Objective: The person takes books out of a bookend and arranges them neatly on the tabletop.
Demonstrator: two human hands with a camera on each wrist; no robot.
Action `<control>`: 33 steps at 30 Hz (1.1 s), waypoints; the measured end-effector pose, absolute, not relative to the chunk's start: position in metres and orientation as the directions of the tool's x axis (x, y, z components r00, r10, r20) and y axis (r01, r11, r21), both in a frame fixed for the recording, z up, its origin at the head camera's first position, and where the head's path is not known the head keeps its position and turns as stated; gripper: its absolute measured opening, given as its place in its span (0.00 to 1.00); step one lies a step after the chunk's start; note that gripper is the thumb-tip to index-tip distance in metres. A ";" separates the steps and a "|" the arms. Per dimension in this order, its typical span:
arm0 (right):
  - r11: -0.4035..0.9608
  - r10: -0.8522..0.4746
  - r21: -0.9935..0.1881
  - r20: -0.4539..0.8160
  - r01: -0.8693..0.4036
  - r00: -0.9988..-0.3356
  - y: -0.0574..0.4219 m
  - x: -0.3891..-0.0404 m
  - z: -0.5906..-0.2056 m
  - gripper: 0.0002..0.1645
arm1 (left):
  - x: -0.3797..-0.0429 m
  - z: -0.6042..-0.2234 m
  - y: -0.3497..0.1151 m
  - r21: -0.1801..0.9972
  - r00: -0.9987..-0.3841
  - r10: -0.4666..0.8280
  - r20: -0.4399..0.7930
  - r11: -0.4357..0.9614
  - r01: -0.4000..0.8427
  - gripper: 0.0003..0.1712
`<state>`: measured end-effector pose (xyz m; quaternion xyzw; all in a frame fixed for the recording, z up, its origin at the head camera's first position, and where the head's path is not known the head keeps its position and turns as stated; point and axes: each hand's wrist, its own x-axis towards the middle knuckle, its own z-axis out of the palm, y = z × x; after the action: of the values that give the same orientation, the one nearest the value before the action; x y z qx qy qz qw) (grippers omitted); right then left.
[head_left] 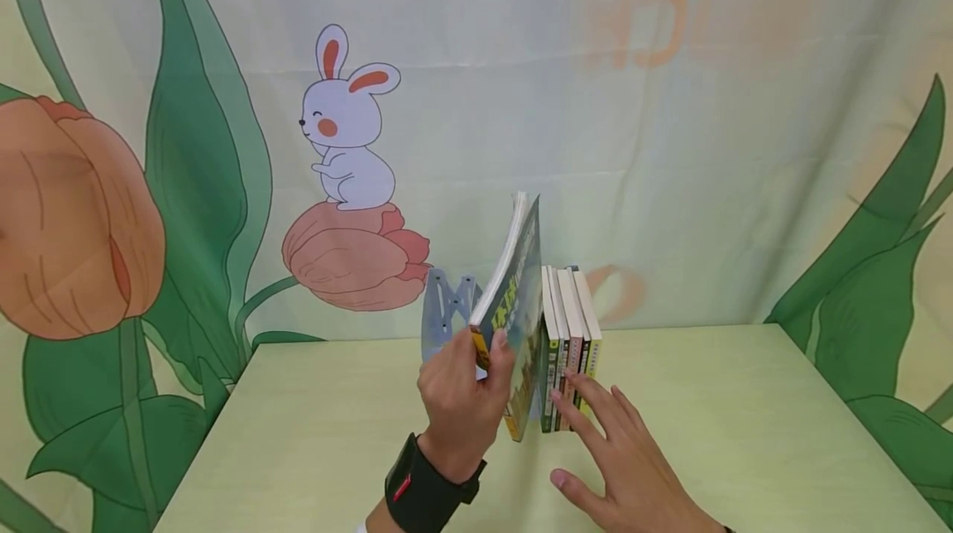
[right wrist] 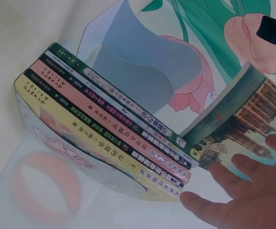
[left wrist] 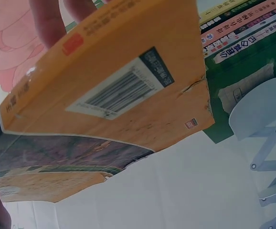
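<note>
My left hand (head_left: 463, 400) grips a large paperback book (head_left: 521, 309) by its near edge and holds it upright, tilted. In the left wrist view the book's orange back cover (left wrist: 171, 112) shows a barcode and a torn edge. Just right of it several thinner books (head_left: 572, 351) stand upright side by side, spines toward me, in green, pink and yellow. Fingers spread, my right hand (head_left: 629, 454) has its fingertips right at the lower spines. A blue folding bookend (head_left: 439, 318) stands behind my left hand, and its curved plate (right wrist: 138, 71) shows beside the row in the right wrist view.
The pale yellow-green table (head_left: 313, 425) lies under everything. Behind its far edge hangs a fabric backdrop (head_left: 491, 119) printed with a rabbit and tulips. A black band (head_left: 428, 487) is strapped round my left wrist.
</note>
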<state>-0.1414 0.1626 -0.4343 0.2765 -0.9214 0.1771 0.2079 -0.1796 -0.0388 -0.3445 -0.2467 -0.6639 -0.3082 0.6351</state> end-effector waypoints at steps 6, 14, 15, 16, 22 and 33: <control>0.785 -0.429 -0.214 0.488 -0.581 -0.760 0.163 -0.142 -0.434 0.46 | -0.177 -0.345 -0.045 0.095 -0.028 -0.108 0.994 0.690 0.718 0.22; 0.783 -0.443 -0.193 0.496 -0.592 -0.747 0.164 -0.141 -0.432 0.49 | -0.169 -0.347 -0.055 0.152 -0.056 -0.164 0.985 0.657 0.739 0.22; 0.782 -0.442 -0.192 0.500 -0.593 -0.745 0.164 -0.141 -0.432 0.50 | -0.168 -0.346 -0.056 0.156 -0.058 -0.169 0.984 0.654 0.740 0.23; 0.781 -0.442 -0.189 0.505 -0.595 -0.741 0.164 -0.142 -0.432 0.51 | -0.167 -0.346 -0.058 0.161 -0.060 -0.175 0.983 0.651 0.742 0.23; 0.771 -0.436 -0.193 0.536 -0.607 -0.723 0.163 -0.143 -0.431 0.53 | -0.158 -0.349 -0.066 0.222 -0.114 -0.204 0.972 0.648 0.729 0.25; 0.750 -0.432 -0.201 0.572 -0.630 -0.697 0.162 -0.142 -0.432 0.52 | -0.145 -0.363 -0.081 0.358 -0.243 -0.265 0.933 0.615 0.703 0.27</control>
<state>-0.1420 0.1616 -0.4317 0.2947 -0.9004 0.1948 0.2540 -0.1452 -0.0809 -0.3632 -0.1622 -0.6747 -0.4080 0.5934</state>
